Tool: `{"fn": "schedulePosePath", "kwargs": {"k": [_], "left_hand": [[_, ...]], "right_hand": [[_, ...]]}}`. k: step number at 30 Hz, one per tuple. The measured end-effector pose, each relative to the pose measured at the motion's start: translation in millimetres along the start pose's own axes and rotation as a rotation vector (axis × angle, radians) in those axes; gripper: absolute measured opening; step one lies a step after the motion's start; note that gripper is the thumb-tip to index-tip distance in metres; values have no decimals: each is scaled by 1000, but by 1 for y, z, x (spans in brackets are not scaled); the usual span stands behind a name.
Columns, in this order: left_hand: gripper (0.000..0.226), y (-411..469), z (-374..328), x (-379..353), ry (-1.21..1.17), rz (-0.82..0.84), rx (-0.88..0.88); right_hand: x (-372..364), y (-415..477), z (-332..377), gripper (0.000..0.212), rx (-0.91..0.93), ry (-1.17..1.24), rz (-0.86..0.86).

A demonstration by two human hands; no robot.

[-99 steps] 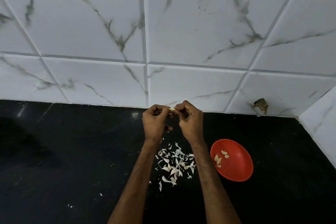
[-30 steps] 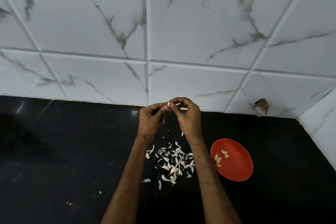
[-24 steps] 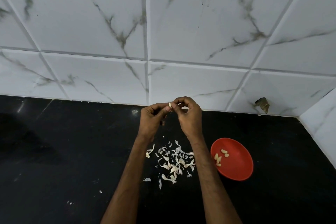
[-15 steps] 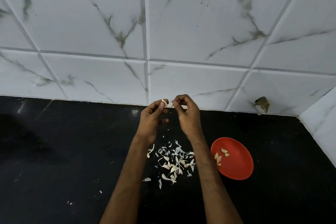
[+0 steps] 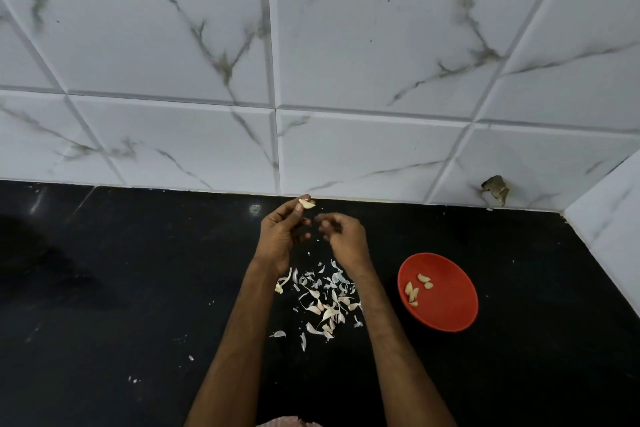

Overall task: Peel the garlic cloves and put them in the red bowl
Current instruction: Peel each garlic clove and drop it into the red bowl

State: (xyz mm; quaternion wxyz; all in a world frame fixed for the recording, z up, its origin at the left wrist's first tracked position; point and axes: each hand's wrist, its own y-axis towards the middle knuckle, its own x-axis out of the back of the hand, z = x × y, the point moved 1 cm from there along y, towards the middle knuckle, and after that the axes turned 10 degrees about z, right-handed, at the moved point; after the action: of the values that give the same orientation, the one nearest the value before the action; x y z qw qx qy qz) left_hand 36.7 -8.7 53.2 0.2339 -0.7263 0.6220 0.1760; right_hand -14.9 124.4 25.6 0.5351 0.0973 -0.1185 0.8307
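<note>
Pinching a garlic clove crosswise, tip rightward, left hand; right hand apart, loosely curled, empty.

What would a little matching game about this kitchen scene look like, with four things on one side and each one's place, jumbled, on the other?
Things:
1. garlic clove
2. red bowl
3. peeled cloves
4. garlic skins

Places:
a. scattered in a heap on the black counter
b. pinched at the fingertips of the left hand
c. standing on the counter at the right, apart from the heap
d. lying inside the bowl

Pairs: 1-b, 2-c, 3-d, 4-a
</note>
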Motion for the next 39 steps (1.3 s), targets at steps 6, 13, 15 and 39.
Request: {"fn": "schedulePosePath", "kwargs": {"k": [6, 13, 15, 39], "left_hand": [[19, 2, 7, -2, 202, -9, -29], [36, 14, 31, -30, 378, 46, -38], [38, 19, 45, -44, 445, 97, -17], [26, -14, 143, 45, 1052, -240, 175]], "right_hand": [[-11, -1, 21, 46, -165, 1143, 27], [10, -12, 4, 53, -124, 1532, -76], [23, -16, -10, 51, -130, 1562, -140], [56, -76, -126, 30, -169, -503, 101]]}}
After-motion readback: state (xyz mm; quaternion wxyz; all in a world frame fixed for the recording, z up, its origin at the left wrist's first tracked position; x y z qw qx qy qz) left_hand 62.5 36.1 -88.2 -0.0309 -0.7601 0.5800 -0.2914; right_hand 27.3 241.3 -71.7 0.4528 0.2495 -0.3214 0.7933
